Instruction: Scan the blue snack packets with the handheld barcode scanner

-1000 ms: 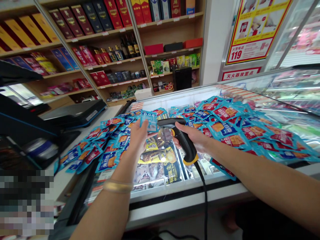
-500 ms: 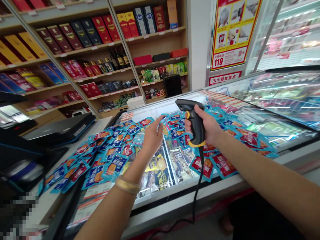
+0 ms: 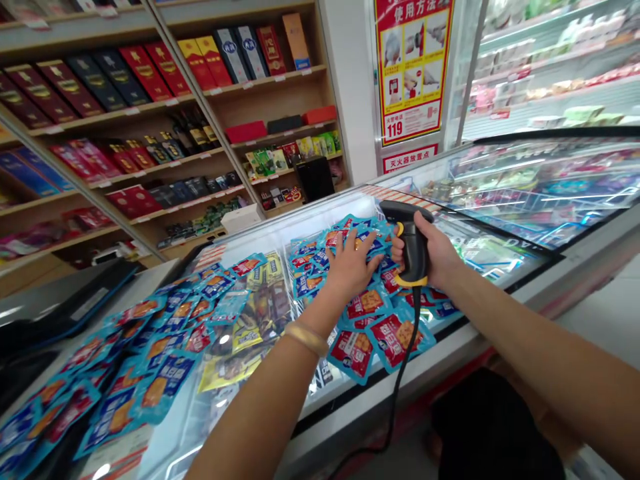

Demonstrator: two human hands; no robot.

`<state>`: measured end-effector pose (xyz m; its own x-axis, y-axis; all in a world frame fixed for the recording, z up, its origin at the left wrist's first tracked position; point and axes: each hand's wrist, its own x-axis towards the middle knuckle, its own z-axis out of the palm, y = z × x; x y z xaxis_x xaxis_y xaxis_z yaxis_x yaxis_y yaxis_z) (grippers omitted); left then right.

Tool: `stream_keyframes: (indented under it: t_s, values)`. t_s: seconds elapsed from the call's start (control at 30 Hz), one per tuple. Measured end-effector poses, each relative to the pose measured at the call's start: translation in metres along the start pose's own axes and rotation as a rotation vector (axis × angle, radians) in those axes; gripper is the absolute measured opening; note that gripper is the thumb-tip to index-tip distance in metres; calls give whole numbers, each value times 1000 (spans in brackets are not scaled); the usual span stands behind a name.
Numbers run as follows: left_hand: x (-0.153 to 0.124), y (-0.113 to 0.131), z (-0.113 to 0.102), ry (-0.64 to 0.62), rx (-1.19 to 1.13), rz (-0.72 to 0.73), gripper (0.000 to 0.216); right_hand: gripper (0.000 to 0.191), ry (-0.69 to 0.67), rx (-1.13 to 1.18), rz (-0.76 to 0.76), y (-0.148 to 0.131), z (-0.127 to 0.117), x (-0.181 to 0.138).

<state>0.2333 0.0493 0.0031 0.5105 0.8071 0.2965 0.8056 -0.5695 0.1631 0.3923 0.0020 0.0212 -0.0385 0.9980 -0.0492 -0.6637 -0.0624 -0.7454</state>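
Note:
My right hand (image 3: 436, 255) is wrapped round the grip of a black and yellow barcode scanner (image 3: 411, 240), held upright over the right pile of blue and red snack packets (image 3: 373, 313). Its black cable (image 3: 400, 373) hangs down past the freezer's front edge. My left hand (image 3: 353, 263), a gold bangle on the wrist, lies with fingers spread on top of that same pile, just left of the scanner. A second spread of like packets (image 3: 150, 347) covers the glass to the left.
The packets lie on the glass lid of a chest freezer (image 3: 450, 353) with frozen goods showing beneath. A dark till device (image 3: 60, 307) stands at the far left. Wooden shelves of boxed liquor (image 3: 150, 100) fill the back wall. A red 119 poster (image 3: 410, 67) hangs by a glass-door fridge.
My left hand let go of the packet it held at the scanner and moved right onto the right pile, fingers now spread. My view swung right; the scanner moved right with my right hand.

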Motion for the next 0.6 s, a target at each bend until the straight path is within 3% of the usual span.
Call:
stream_keyframes:
  t_s: [0.2, 0.33, 0.43, 0.6]
  values:
    - [13, 4, -4, -32, -38, -19, 59, 41, 0, 24, -46, 1, -1, 7]
    - [4, -5, -11, 59, -87, -55, 68, 39, -17, 10, -60, -1, 6, 4]
    - [-16, -29, -22, 152, -81, -94, 65, 38, -44, -8, -76, -1, 17, 1]
    - [-66, -100, -49, 272, 8, -241, 62, 40, -108, -2, -26, 15, 53, 4]
